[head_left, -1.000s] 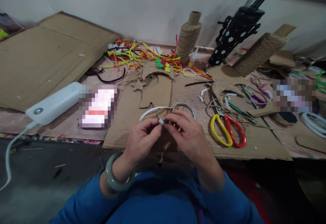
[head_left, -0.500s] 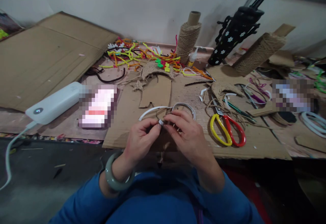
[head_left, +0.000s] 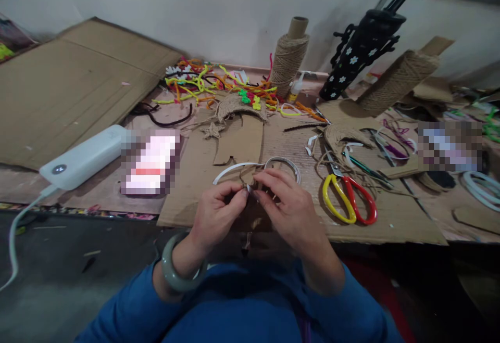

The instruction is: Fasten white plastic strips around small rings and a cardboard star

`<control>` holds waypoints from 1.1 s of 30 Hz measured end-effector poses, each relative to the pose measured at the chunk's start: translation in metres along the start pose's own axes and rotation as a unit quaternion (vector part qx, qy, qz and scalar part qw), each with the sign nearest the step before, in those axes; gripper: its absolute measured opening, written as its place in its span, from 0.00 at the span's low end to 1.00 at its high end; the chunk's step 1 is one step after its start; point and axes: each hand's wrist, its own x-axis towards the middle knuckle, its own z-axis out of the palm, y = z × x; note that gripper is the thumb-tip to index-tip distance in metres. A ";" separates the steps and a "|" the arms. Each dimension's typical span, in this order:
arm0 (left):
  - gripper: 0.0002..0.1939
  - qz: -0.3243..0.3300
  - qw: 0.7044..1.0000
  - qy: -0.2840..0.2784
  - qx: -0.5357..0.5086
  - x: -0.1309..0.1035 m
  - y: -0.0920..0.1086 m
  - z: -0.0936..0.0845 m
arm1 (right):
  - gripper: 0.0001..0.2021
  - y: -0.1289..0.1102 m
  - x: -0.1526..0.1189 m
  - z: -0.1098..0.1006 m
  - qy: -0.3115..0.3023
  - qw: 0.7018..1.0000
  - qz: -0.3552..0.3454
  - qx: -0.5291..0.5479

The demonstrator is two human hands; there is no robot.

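My left hand (head_left: pixel 221 207) and my right hand (head_left: pixel 287 202) meet fingertip to fingertip over the front of a cardboard sheet (head_left: pixel 183 197). Between their pinched fingers is a small white strip of tape (head_left: pixel 249 188). Thin brown twine (head_left: pixel 242 176) shows just behind the fingertips, partly hidden. A roll of white tape (head_left: pixel 283 162) lies beyond my right hand, and a curved white strip (head_left: pixel 234 166) reaches left from near it. Scissors (head_left: pixel 365 205) with one yellow and one red handle rest to the right. A twine-wrapped crescent (head_left: pixel 238 106) and a twine star (head_left: pixel 212 130) lie farther back.
At the left are a white power bank (head_left: pixel 88 155) with a cable and a blurred phone (head_left: pixel 150 163). Two twine spools (head_left: pixel 289 56) and a black flowered holder (head_left: pixel 351 59) stand at the back. Colourful pipe cleaners (head_left: pixel 203 83) are heaped by the wall.
The small white strip has turned more upright between my fingertips, and the fingers have shifted slightly. The things on the table stay where they were.
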 end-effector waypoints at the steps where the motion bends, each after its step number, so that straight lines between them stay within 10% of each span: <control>1: 0.11 0.003 1.000 0.004 0.007 0.000 0.000 0.000 | 0.10 0.000 -0.001 0.000 0.012 1.000 0.002 -0.007; 22: 0.06 0.111 0.985 0.063 0.117 -0.004 0.006 0.006 | 0.06 -0.007 0.002 0.001 -0.009 0.995 0.033 0.099; 33: 0.10 0.003 0.999 0.043 0.005 -0.001 0.001 0.001 | 0.08 0.000 -0.001 -0.001 0.020 0.995 -0.018 0.101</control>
